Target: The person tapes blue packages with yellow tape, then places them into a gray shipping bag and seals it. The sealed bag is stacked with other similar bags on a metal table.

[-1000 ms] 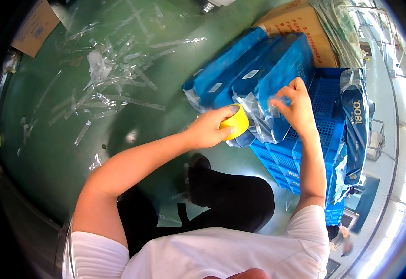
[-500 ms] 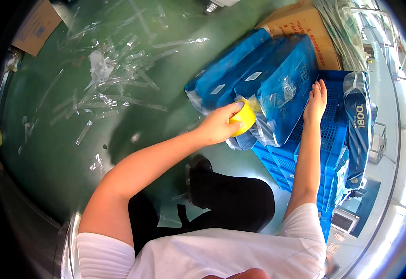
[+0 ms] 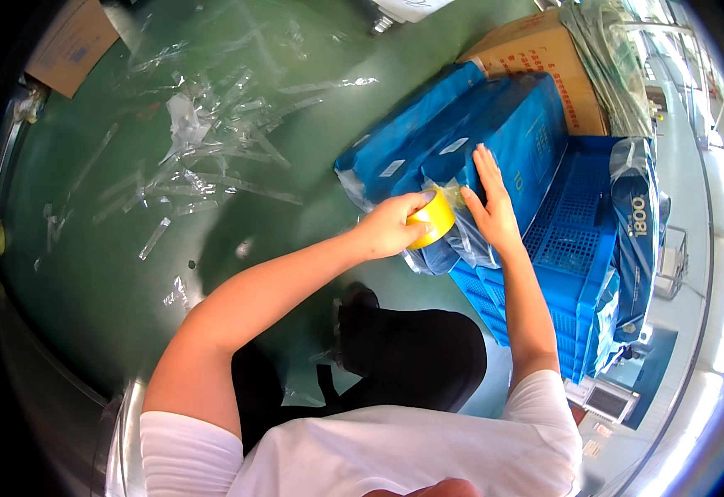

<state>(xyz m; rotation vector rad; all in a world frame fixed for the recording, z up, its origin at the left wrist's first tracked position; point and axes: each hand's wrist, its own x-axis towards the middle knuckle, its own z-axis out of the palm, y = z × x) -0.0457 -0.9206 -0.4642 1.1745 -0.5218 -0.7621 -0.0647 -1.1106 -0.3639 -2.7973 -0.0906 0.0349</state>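
My left hand [image 3: 390, 227] grips a yellow roll of tape [image 3: 438, 219] by its rim, thumb and fingers closed around the ring. The roll is at the near end of a blue plastic-wrapped package [image 3: 518, 120], where the clear wrapping bunches up. Across that end lies my right hand [image 3: 494, 209], palm down, with its fingers stretched out and thumb apart. A strip of yellowish tape seems to show between the roll and my right thumb. Another blue package [image 3: 395, 141] lies alongside on the left.
Right of the packages stands a blue perforated plastic crate [image 3: 573, 240], with a dark blue bag [image 3: 634, 257] along its outer side. Behind them is a cardboard box [image 3: 527, 54]. Clear tape scraps [image 3: 204, 137] litter the green floor. Another cardboard box [image 3: 72, 45] stands far left.
My right hand has moved left from the package's right side onto its near end, beside the roll. My left hand still holds the tape in nearly the same place.
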